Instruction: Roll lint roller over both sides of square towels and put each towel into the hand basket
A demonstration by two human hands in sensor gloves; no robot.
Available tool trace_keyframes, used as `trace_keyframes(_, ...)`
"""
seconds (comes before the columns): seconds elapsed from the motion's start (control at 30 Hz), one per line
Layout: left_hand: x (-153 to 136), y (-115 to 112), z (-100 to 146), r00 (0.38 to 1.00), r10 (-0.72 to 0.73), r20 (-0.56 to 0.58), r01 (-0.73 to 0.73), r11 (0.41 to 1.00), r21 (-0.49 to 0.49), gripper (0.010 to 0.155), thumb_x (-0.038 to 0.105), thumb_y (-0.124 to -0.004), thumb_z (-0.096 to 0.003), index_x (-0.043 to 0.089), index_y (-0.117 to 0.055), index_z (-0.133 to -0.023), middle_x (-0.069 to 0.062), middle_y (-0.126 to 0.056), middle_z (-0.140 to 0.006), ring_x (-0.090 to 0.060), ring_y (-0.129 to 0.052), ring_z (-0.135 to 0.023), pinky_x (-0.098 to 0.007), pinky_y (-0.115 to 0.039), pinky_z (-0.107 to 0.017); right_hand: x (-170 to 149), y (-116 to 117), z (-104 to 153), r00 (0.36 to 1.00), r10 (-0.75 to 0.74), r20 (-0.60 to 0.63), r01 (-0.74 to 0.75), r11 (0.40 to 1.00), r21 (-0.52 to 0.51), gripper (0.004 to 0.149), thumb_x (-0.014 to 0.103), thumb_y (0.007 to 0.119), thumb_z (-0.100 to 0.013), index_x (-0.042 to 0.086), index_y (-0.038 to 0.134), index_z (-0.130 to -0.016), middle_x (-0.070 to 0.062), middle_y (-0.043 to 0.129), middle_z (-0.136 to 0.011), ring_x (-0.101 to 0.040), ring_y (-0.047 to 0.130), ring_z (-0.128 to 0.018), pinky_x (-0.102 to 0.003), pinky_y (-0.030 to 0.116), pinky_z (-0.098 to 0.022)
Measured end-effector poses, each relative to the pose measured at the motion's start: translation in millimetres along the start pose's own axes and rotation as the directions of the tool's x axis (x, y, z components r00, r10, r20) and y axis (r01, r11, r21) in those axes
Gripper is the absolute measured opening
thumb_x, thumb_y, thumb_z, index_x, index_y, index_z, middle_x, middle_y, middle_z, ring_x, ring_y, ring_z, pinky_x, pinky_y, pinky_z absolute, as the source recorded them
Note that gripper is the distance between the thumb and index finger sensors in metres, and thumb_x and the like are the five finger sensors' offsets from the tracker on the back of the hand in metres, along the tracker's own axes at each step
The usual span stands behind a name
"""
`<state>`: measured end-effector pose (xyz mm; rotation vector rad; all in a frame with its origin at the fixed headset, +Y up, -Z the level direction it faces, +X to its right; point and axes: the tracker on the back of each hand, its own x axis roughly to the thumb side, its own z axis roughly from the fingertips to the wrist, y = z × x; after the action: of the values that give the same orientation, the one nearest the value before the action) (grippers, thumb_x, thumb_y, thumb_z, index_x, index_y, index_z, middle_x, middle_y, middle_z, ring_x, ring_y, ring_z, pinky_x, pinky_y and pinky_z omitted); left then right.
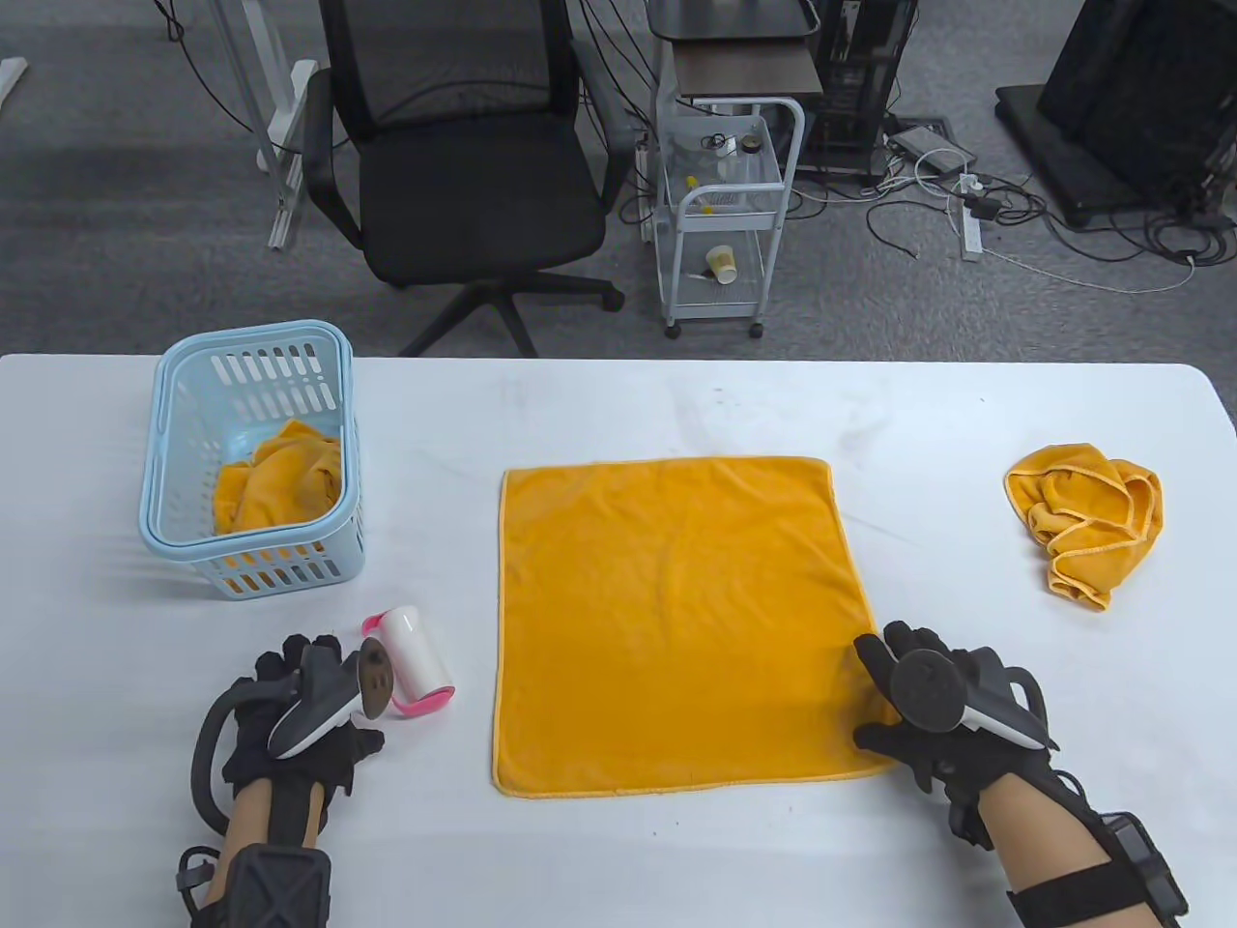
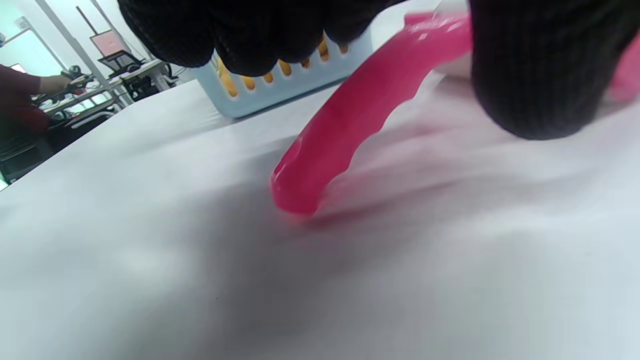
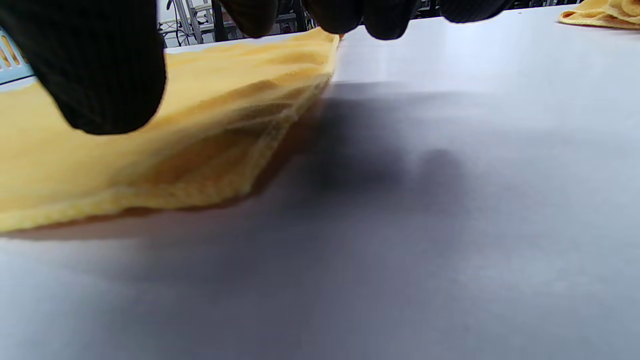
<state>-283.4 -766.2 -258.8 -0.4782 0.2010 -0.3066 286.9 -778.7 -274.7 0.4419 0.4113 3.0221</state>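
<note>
A left hand (image 1: 300, 710) hovers, fingers curled but not yet closed, over the pink-handled lint roller (image 1: 411, 660) beside the flat orange towel (image 1: 672, 619), whose near corner the flat-fingered right hand (image 1: 933, 710) should pin while rolling.

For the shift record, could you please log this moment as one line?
left hand: over lint roller handle | right hand: at flat towel corner | basket: holds towel | crumpled towel: waiting

Black office chair (image 1: 464, 164), white wheeled cart (image 1: 725, 203) behind table (image 1: 618, 406)
</note>
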Motion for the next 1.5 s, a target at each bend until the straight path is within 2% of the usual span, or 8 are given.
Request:
trace_keyframes(0.3,7.3,-5.6,-15.7,0.997,0.062,-0.052,-0.06,0.997,0.044,0.054,0.052,-0.079,-0.0451,0.032,-0.069,-0.095,-0.002,-0.066,-0.113,-0.035,-0.075,-0.105,-0.06,-0.063,-0.076,-8.5,8.9,-2.2,0.998,0.027,-0.058,-0.023,0.997,0.067,0.089,0.055,0.085,-0.047,0.02,0.039,-0.114,-0.023,0.034,-0.115,-0.052,0.041,-0.104,-0.072,0.048,-0.068)
trace_keyframes(0.53,36.5,54.8,14.6,0.977,0.171,0.124,-0.192,0.964,0.181,0.05,0.05,-0.08,-0.0461,0.034,-0.071,-0.093,-0.002,-0.069,-0.112,-0.036,-0.078,-0.103,-0.06,-0.065,-0.074,-9.1,9.0,-3.0,0.997,0.033,-0.076,-0.028,0.997,0.074,0.088,0.054,0.085,-0.047,0.019,0.04,-0.114,-0.023,0.035,-0.115,-0.053,0.041,-0.104,-0.072,0.048,-0.068)
trace_keyframes(0.7,103.9,110.8,48.7,0.907,0.223,0.358,-0.327,0.908,0.262,0.051,0.053,-0.076,-0.0472,0.042,-0.064,-0.095,0.001,-0.076,-0.107,-0.037,-0.085,-0.098,-0.061,-0.07,-0.071,-9.3,9.6,-3.4,0.997,0.034,-0.075,-0.028,0.996,0.083,0.089,0.054,0.086,-0.047,0.019,0.04,-0.114,-0.023,0.035,-0.115,-0.053,0.041,-0.104,-0.072,0.048,-0.068)
trace_keyframes(0.83,182.6,129.5,66.1,0.818,0.179,0.546,-0.355,0.905,0.236,0.052,0.053,-0.074,-0.048,0.043,-0.06,-0.097,0.003,-0.083,-0.095,-0.029,-0.095,-0.08,-0.056,-0.079,-0.064,-10.3,9.4,-3.3,0.996,0.025,-0.081,-0.018,0.996,0.087,0.09,0.055,0.086,-0.046,0.019,0.04,-0.114,-0.023,0.035,-0.115,-0.053,0.041,-0.104,-0.072,0.048,-0.068)
trace_keyframes(0.97,251.2,119.0,70.6,0.746,0.1,0.659,-0.303,0.932,0.201,0.054,0.051,-0.074,-0.0482,0.041,-0.056,-0.099,0.004,-0.083,-0.092,-0.026,-0.096,-0.074,-0.053,-0.083,-0.061,-10.9,9.2,-3.0,0.996,0.014,-0.085,-0.006,0.996,0.093,0.09,0.055,0.086,-0.046,0.019,0.039,-0.114,-0.024,0.034,-0.115,-0.053,0.041,-0.104,-0.072,0.047,-0.068)
trace_keyframes(1.13,295.5,96.6,63.9,0.699,0.078,0.71,-0.234,0.964,0.125,0.058,0.046,-0.075,-0.0495,0.037,-0.051,-0.102,0.003,-0.08,-0.094,-0.025,-0.095,-0.076,-0.05,-0.084,-0.061,-11.1,9.4,-3.1,0.996,0.017,-0.085,-0.009,0.996,0.093,0.09,0.055,0.086,-0.046,0.019,0.039,-0.114,-0.024,0.034,-0.115,-0.053,0.041,-0.104,-0.072,0.047,-0.068)
trace_keyframes(1.33,286.0,86.5,53.8,0.743,0.02,0.669,-0.129,0.985,0.113,0.058,0.045,-0.079,-0.0483,0.035,-0.055,-0.1,0.004,-0.083,-0.091,-0.026,-0.097,-0.073,-0.051,-0.084,-0.06,-11.4,9.5,-3.2,0.996,0.018,-0.087,-0.01,0.996,0.093,0.09,0.055,0.086,-0.046,0.019,0.04,-0.114,-0.024,0.034,-0.115,-0.053,0.041,-0.104,-0.072,0.047,-0.068)
trace_keyframes(1.5,231.9,80.7,47.8,0.851,-0.195,0.488,0.146,0.98,0.138,0.052,0.04,-0.084,-0.0497,0.038,-0.059,-0.095,0.007,-0.085,-0.088,-0.023,-0.099,-0.072,-0.053,-0.084,-0.06,-11.5,9.4,-3.3,0.996,0.019,-0.09,-0.01,0.995,0.094,0.09,0.056,0.086,-0.046,0.019,0.04,-0.114,-0.024,0.034,-0.115,-0.053,0.041,-0.104,-0.072,0.047,-0.068)
